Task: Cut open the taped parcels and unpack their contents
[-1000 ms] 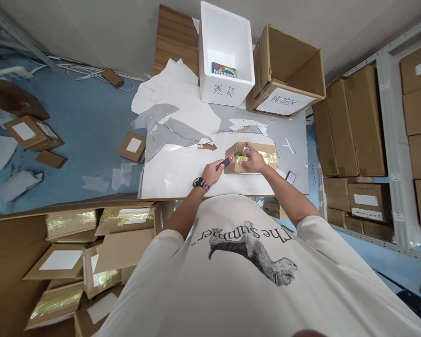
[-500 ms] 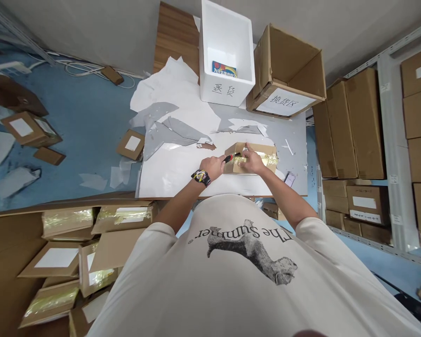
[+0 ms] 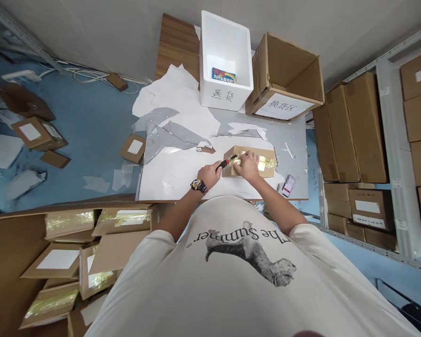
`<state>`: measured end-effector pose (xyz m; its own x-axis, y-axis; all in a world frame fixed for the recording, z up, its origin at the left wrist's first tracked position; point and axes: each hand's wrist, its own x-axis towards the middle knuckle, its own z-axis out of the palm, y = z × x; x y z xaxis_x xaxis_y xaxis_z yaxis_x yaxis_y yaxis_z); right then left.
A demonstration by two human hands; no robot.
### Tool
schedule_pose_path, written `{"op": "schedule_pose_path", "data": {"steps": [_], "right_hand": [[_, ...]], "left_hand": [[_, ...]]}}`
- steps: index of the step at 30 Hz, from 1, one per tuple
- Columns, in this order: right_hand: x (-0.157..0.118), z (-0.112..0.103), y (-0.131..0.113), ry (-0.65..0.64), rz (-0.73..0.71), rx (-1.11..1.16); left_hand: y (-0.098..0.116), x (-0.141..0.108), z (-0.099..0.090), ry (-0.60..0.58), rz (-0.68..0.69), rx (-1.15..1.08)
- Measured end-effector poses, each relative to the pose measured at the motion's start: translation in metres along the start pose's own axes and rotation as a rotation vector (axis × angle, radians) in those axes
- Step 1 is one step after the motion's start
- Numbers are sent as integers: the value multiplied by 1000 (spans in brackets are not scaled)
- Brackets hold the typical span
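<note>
A small cardboard box (image 3: 266,173) lies on the table in front of me, with shiny yellowish packing tape (image 3: 271,162) along its top. My left hand (image 3: 209,176), with a watch on its wrist, is closed around a red and black utility knife (image 3: 224,163). The knife's blade points at the left end of the box. On the box top, my right hand (image 3: 249,164) has its fingers curled in on crumpled tape near that end. Its fingertips are partly hidden.
A white foam box (image 3: 226,96) holding a blue book (image 3: 223,75) and an open carton (image 3: 286,104) stand at the back. Torn paper (image 3: 171,133) covers the table's left. A phone (image 3: 288,185) lies right. Taped boxes (image 3: 61,260) fill a big carton at lower left.
My right hand has slid left along the box, its fingers now curled in. The knife tip has drawn back slightly toward me, and the view has shifted a little.
</note>
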<state>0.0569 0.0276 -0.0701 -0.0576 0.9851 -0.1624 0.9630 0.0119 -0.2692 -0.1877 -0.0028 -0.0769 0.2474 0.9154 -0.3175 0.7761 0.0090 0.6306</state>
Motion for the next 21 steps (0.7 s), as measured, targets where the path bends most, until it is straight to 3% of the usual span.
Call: {"op": "schedule_pose_path", "data": {"steps": [6,15,21], "right_hand": [[-8,19,-14,-8,19,23],[6,0,9,-216,-48,154],[9,1,12,-166,-67,196]], "left_hand": [[-9,-8,1,2,-9,-49],[-1,2,-14,-95,-70,52],[-3,-3,-20,-107,-70,54]]}}
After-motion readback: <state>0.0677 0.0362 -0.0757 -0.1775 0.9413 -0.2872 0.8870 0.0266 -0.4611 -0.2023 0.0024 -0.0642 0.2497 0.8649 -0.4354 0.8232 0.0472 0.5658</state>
